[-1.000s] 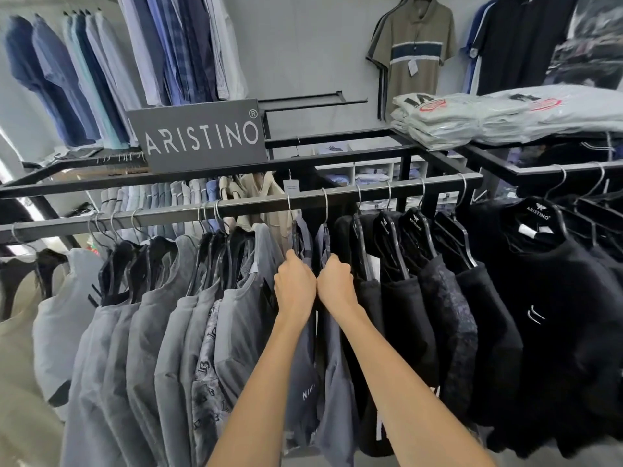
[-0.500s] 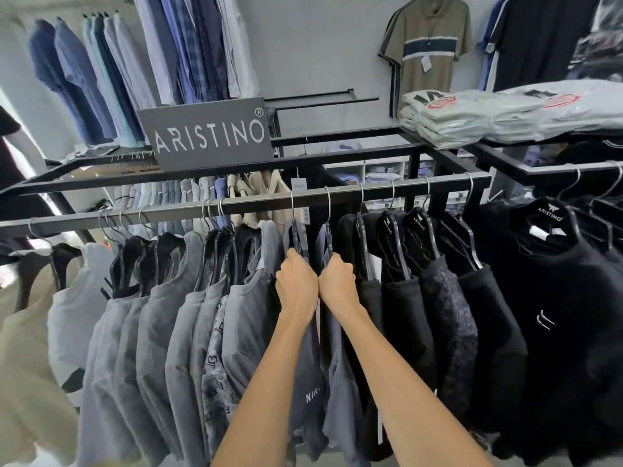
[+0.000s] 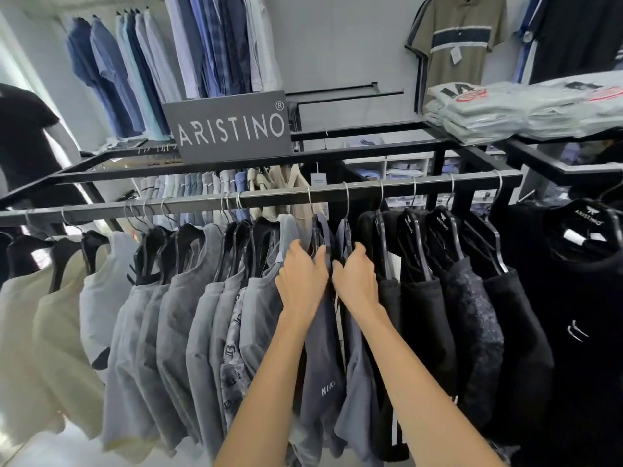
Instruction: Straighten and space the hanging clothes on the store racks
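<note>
A steel rail [image 3: 286, 197] carries hangers with cream tops [image 3: 43, 332] at the left, grey shirts [image 3: 188, 315] in the middle and black tops [image 3: 438, 305] to the right. Between grey and black hang a slate-blue shirt [image 3: 323, 358] with white lettering and a blue-grey shirt [image 3: 357, 385]. My left hand [image 3: 301, 279] grips the slate-blue shirt at its shoulder, just under the hanger. Right beside it, my right hand [image 3: 355, 281] grips the shoulder of the blue-grey shirt. A narrow gap separates the two hands.
A dark brand sign [image 3: 229, 128] stands on the rack's black top frame [image 3: 371, 153]. Folded bagged shirts [image 3: 505, 109] are stacked on the shelf at the right. More shirts [image 3: 141, 72] hang on the back wall. A second rack of black tops [image 3: 586, 264] adjoins on the right.
Both hands stay on the same two shirts and have parted slightly. The view has drifted, so the rack sits further right in the frame.
</note>
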